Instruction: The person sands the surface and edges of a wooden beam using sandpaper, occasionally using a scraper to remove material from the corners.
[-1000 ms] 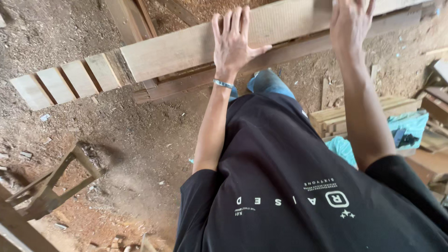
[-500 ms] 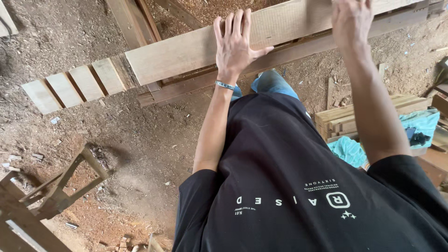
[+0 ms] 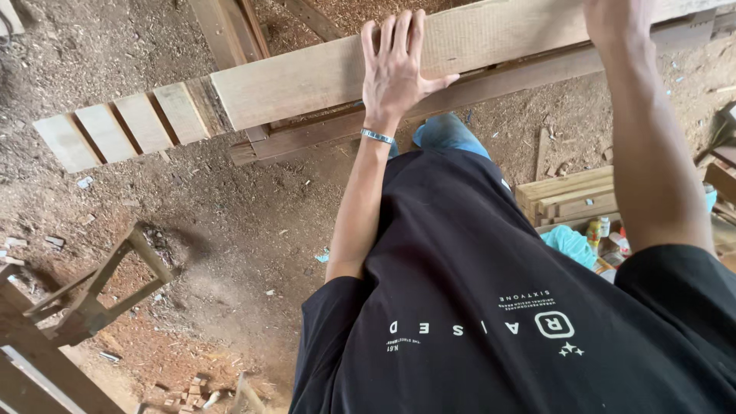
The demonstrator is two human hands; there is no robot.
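We are standing over a sawdust-strewn dirt floor (image 3: 230,253), leaning on a long pale wooden plank (image 3: 307,80) that is lying across a darker timber frame (image 3: 491,80). Our left hand (image 3: 395,73) is lying flat on the plank, fingers spread open, gripping nothing. Our right hand (image 3: 617,19) is resting on the plank further right; we cannot tell its grip, since the picture's top edge is cutting it off. A silver bracelet (image 3: 377,136) is circling the left wrist

A: How many hands on the wood?
B: Two; the left hand (image 3: 397,70) and the right hand (image 3: 618,21); both lie flat on one long plank (image 3: 307,79).
A: And the short boards?
B: Four short boards (image 3: 123,126) side by side at the plank's end; one metal bracelet (image 3: 376,136); one wooden frame (image 3: 92,299) on the floor.
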